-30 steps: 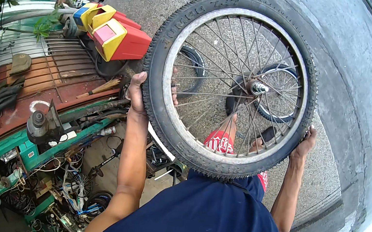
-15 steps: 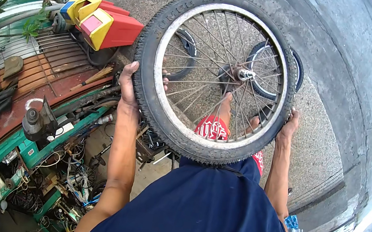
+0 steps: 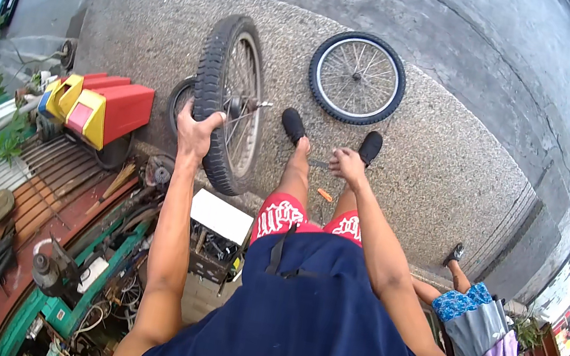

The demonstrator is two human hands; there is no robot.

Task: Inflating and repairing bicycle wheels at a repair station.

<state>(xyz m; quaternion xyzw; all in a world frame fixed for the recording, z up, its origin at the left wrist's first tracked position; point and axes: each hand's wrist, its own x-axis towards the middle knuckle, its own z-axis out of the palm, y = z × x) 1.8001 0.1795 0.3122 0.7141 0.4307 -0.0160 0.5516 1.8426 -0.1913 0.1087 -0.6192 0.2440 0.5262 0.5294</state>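
Observation:
My left hand (image 3: 196,131) grips the top of a large spoked bicycle wheel (image 3: 227,93) with a black knobbly tyre. The wheel stands upright on the pebbled pavement, left of my feet, its axle pointing toward my legs. My right hand (image 3: 347,166) hangs free of the wheel above my right shoe, fingers curled. A thin dark thing shows just left of that hand; whether it is held is unclear.
A smaller wheel (image 3: 357,77) lies flat ahead of my feet. Another tyre (image 3: 179,96) sits behind the held wheel. A red and yellow box (image 3: 104,110), a green cluttered bench (image 3: 79,279) and a white-topped crate (image 3: 222,216) stand at left. A person (image 3: 478,331) sits at lower right.
The wheel was held up flat in both hands in front of me. Now it stands edge-on on the ground at left, in my left hand only; my right hand has let go.

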